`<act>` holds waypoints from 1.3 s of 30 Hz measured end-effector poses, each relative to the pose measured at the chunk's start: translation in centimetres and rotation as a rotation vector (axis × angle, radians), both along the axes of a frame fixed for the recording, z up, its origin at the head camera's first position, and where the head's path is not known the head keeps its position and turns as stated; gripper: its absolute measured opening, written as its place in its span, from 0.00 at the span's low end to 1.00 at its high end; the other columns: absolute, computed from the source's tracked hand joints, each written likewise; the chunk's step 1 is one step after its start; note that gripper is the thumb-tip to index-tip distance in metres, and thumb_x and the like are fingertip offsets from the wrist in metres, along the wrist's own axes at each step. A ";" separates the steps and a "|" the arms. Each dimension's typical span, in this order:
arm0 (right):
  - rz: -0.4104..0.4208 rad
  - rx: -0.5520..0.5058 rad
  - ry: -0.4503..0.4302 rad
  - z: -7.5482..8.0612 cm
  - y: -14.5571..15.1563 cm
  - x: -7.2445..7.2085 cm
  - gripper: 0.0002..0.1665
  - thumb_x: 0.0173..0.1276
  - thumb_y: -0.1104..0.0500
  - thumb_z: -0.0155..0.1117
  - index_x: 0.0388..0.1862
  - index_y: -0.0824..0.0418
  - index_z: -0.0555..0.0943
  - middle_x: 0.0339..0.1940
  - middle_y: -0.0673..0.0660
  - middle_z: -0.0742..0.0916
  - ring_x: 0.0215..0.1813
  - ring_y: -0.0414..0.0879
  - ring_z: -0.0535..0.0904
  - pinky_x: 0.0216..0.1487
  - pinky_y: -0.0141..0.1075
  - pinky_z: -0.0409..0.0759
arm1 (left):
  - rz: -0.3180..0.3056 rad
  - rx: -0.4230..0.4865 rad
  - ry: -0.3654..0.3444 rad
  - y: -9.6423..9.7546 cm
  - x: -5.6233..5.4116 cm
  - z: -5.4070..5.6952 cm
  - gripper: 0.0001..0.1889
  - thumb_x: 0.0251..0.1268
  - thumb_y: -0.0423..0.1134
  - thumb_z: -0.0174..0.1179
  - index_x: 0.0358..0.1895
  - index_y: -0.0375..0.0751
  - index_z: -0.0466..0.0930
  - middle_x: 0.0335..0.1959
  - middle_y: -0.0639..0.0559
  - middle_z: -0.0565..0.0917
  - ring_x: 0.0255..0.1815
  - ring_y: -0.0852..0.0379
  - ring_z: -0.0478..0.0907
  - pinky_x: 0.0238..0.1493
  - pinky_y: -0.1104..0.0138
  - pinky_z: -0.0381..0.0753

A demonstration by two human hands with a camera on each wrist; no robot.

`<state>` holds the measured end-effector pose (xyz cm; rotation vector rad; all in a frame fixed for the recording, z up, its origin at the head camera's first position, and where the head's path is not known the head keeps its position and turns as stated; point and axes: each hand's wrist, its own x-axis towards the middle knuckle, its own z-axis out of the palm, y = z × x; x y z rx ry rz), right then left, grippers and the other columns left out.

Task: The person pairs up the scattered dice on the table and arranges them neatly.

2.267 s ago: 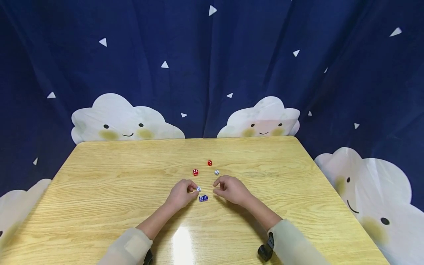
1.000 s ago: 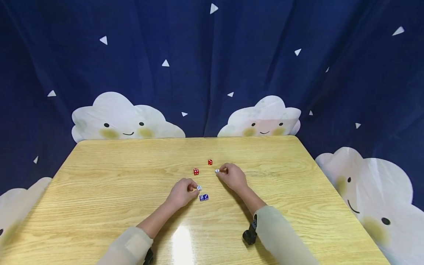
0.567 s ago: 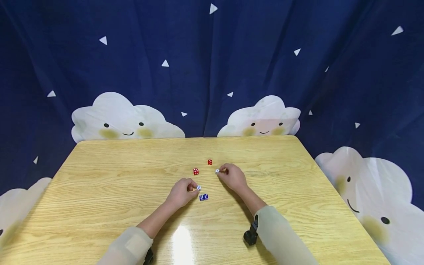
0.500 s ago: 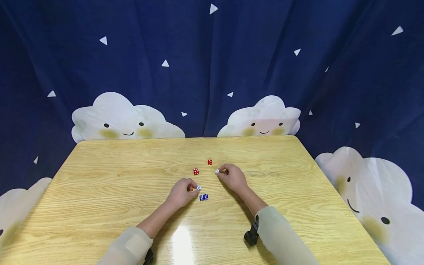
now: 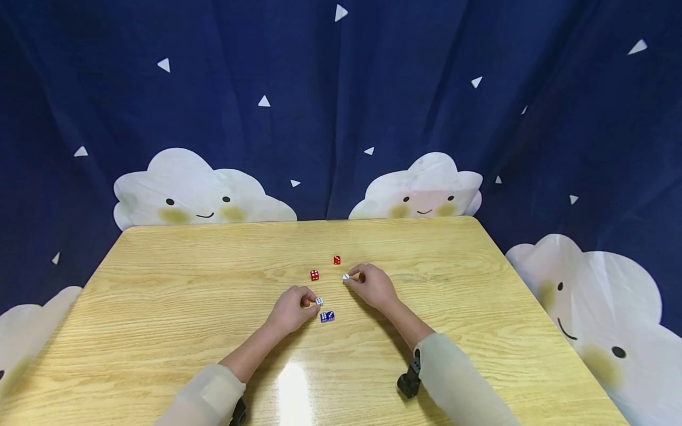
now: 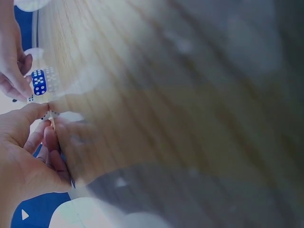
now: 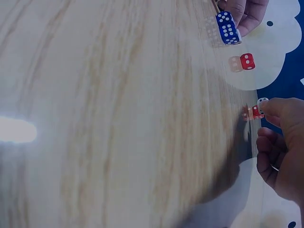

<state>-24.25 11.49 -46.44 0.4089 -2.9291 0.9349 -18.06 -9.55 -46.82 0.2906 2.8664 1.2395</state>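
Note:
My left hand [image 5: 290, 309] pinches a white die [image 5: 319, 301] between thumb and forefinger, just behind two blue dice [image 5: 327, 316] that sit side by side on the table. Farther back to the right, my right hand [image 5: 375, 287] holds a second white die [image 5: 346, 277] by thumb and fingertip. In the right wrist view that white die [image 7: 262, 105] appears slightly off the table, in front of a red die [image 7: 258, 112]. The left wrist view shows the blue dice [image 6: 39, 82] beyond the left hand [image 6: 31, 152], whose fingers mostly cover its white die.
One red die [image 5: 314, 275] lies left of the right hand's die, and another red die [image 5: 337, 260] lies behind it. Everything rests on a wooden table [image 5: 186, 284] with a glare spot at the front. A dark blue curtain [image 5: 319, 89] with printed clouds hangs behind.
My right hand reached back from beside the blue dice and took hold of the farther white die, then shifted it slightly left. My left hand stays on its die.

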 end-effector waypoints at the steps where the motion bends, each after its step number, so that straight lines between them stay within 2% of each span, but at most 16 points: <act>1: 0.003 -0.001 0.001 0.0 0.0 0.0 0.13 0.61 0.48 0.65 0.39 0.55 0.84 0.21 0.49 0.77 0.22 0.40 0.68 0.24 0.32 0.65 | 0.000 0.000 0.001 0.0 0.0 0.0 0.07 0.53 0.37 0.66 0.33 0.38 0.80 0.27 0.50 0.74 0.28 0.59 0.67 0.32 0.69 0.67; 11: 0.065 -0.022 0.030 0.0 0.2 0.3 0.12 0.60 0.49 0.67 0.37 0.54 0.84 0.20 0.47 0.77 0.22 0.39 0.68 0.25 0.31 0.67 | 0.007 -0.008 -0.002 -0.1 -0.2 -0.1 0.07 0.52 0.37 0.66 0.32 0.39 0.80 0.26 0.51 0.74 0.28 0.60 0.67 0.32 0.69 0.67; 23: 0.109 -0.042 -0.011 0.5 -0.1 1.2 0.10 0.60 0.51 0.67 0.38 0.54 0.84 0.22 0.48 0.77 0.24 0.39 0.69 0.26 0.30 0.68 | 0.000 -0.012 0.008 0.0 -0.1 0.0 0.07 0.52 0.37 0.66 0.32 0.39 0.80 0.26 0.51 0.74 0.28 0.60 0.67 0.32 0.69 0.67; 30: 0.151 -0.051 0.018 0.3 -0.2 1.5 0.09 0.60 0.52 0.67 0.37 0.54 0.84 0.23 0.47 0.77 0.26 0.38 0.70 0.27 0.29 0.69 | -0.002 -0.011 0.011 0.0 -0.1 0.0 0.07 0.52 0.37 0.66 0.32 0.39 0.80 0.26 0.51 0.74 0.27 0.60 0.66 0.31 0.69 0.66; 39: 0.187 -0.042 0.013 0.1 -0.5 1.8 0.10 0.59 0.52 0.67 0.38 0.55 0.84 0.23 0.46 0.78 0.27 0.37 0.71 0.28 0.28 0.70 | -0.003 -0.008 -0.001 0.0 -0.1 -0.1 0.07 0.54 0.37 0.66 0.32 0.39 0.80 0.26 0.50 0.73 0.27 0.59 0.66 0.30 0.69 0.66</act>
